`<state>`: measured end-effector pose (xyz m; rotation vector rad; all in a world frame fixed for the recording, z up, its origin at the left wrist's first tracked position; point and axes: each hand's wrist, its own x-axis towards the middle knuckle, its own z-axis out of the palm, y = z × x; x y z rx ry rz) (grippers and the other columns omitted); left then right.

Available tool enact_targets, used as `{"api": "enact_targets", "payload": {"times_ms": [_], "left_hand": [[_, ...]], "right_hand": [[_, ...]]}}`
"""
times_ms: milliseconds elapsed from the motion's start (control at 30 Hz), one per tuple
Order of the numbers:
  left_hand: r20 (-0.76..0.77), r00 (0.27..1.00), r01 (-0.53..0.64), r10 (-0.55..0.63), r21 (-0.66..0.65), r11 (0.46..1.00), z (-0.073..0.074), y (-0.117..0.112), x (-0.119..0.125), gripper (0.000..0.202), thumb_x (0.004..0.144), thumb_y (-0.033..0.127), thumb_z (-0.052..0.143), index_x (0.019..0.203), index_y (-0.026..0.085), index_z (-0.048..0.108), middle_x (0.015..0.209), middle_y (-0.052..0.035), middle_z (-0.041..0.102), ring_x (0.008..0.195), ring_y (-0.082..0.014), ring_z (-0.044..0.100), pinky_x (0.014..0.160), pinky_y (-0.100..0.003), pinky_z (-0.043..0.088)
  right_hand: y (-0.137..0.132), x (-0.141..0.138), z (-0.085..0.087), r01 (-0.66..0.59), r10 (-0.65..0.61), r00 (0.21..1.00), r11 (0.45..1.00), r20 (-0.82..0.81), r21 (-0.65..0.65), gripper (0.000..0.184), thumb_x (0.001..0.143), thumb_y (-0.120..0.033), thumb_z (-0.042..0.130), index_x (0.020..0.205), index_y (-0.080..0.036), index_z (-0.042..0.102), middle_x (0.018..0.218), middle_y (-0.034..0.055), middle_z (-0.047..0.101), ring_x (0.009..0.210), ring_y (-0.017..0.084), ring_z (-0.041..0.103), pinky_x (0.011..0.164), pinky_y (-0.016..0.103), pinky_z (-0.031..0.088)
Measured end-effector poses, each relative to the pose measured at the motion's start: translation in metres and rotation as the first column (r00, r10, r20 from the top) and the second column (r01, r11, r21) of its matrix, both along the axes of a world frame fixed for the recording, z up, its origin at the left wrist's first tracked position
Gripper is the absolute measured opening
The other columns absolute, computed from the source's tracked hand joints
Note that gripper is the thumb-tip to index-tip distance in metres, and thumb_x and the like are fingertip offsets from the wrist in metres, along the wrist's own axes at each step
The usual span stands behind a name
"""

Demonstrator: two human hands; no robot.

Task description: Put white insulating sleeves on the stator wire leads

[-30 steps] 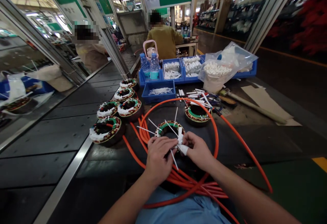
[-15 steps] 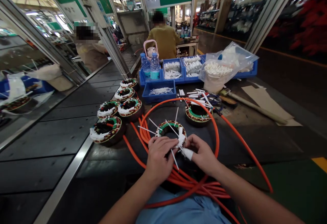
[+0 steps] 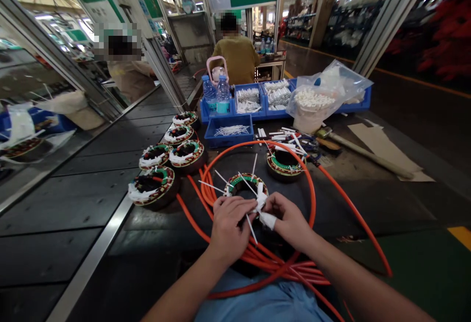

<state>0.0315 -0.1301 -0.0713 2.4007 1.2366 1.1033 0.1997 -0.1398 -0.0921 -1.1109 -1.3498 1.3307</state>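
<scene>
In front of me a motor stator [image 3: 243,183] lies on the dark bench, with green and red-brown windings around its ring. Several thin white cable ties [image 3: 209,186] stick out from it. White sleeving [image 3: 261,199] is bunched on its near right rim. My left hand [image 3: 231,221] is closed on this sleeving from the left, with a cable tie end slanting out below its fingers. My right hand [image 3: 289,219] pinches at the same spot from the right; its fingertips' hold is hidden. A white wrap [image 3: 268,221] covers the right thumb.
An orange hose [image 3: 312,185] loops around the stator. Another stator [image 3: 285,162] stands behind right, and several more [image 3: 152,187] are at left. Blue bins [image 3: 228,136] hold ties and white tubes; bottles [image 3: 222,97], a plastic bag [image 3: 312,99] and a mallet [image 3: 368,153] lie beyond. A co-worker [image 3: 235,55] sits ahead.
My right hand and its wrapped thumb have shifted very slightly left and up at the sleeving. My left hand and the stator stay where they were.
</scene>
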Motion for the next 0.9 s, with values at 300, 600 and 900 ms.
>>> {"api": "enact_targets", "payload": {"times_ms": [300, 600, 900], "left_hand": [[-0.008, 1.000, 0.000, 0.000, 0.027, 1.000, 0.001, 0.001, 0.000, 0.021, 0.080, 0.016, 0.056, 0.098, 0.024, 0.065, 0.093, -0.0017, 0.070, 0.091, -0.0185, 0.060, 0.087, -0.040, 0.037], [-0.017, 1.000, 0.002, -0.002, 0.042, 0.999, 0.000, 0.000, -0.001, 0.024, 0.080, 0.015, 0.053, 0.098, 0.025, 0.064, 0.093, -0.0019, 0.070, 0.090, -0.0190, 0.060, 0.086, -0.041, 0.038], [-0.205, 0.978, 0.015, -0.041, -0.129, 0.992, 0.016, 0.006, -0.002, 0.025, 0.073, 0.012, 0.048, 0.091, 0.020, 0.063, 0.080, -0.0037, 0.065, 0.081, -0.0206, 0.058, 0.088, -0.046, 0.036]], "right_hand": [[0.000, -0.001, -0.002, -0.005, 0.005, 1.000, 1.000, -0.013, -0.007, 0.019, 0.068, -0.020, 0.060, 0.074, -0.019, 0.042, 0.071, -0.0033, 0.051, 0.067, 0.010, 0.048, 0.062, 0.022, 0.040], [0.011, 0.002, 0.018, -0.161, -0.114, 0.753, 0.923, 0.649, 0.349, 0.004, 0.075, -0.020, 0.052, 0.079, -0.019, 0.050, 0.072, -0.0007, 0.053, 0.065, 0.012, 0.045, 0.059, 0.026, 0.032], [0.032, 0.004, 0.045, -0.747, -0.422, 0.499, 0.234, 0.757, 0.622, 0.023, 0.087, -0.017, 0.039, 0.068, -0.018, 0.052, 0.062, 0.0024, 0.049, 0.065, 0.016, 0.038, 0.060, 0.033, 0.020]]}}
